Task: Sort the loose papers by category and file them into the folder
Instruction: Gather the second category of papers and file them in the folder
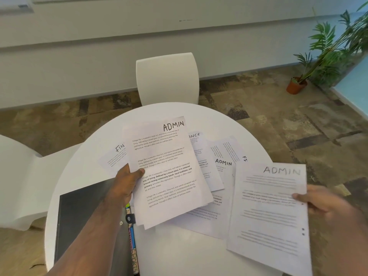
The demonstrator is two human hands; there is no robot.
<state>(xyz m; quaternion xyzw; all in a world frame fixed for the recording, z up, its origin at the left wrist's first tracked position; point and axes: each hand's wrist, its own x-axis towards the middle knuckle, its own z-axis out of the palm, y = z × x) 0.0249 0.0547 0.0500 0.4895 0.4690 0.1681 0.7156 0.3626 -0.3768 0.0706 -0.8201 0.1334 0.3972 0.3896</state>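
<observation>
White chair (18,176) sits at the far left, tucked beside the round white table (179,251). On the table's left side lies the dark folder (79,216), its cover flat, with coloured divider tabs (133,253) poking out along its right edge; one reads "SPORTS". Across the folder comes the left hand (124,185), thumb on top and fingers underneath, pinching the left edge of a small sheaf of papers whose top ADMIN sheet (169,168) is tilted and raised above the table. Peeking out behind that sheaf on the left is a sheet (114,156) with "FIN" written on it, lying flat. Past the table's far edge stands a second white chair (167,76).

Moving on to the middle: loose papers (217,170) fan across the tabletop, overlapping one another, one ending in "NCE", one marked "ADMIN", another showing just "FI" at its edge.

Now the right side: a second ADMIN page (268,212), blurred, with punched holes along its right margin, hangs over the table's right edge. The right hand (318,200) grips it at the right margin, thumb pressed on top. Up in the far right corner, a potted plant (326,54) stands on the patterned floor.
</observation>
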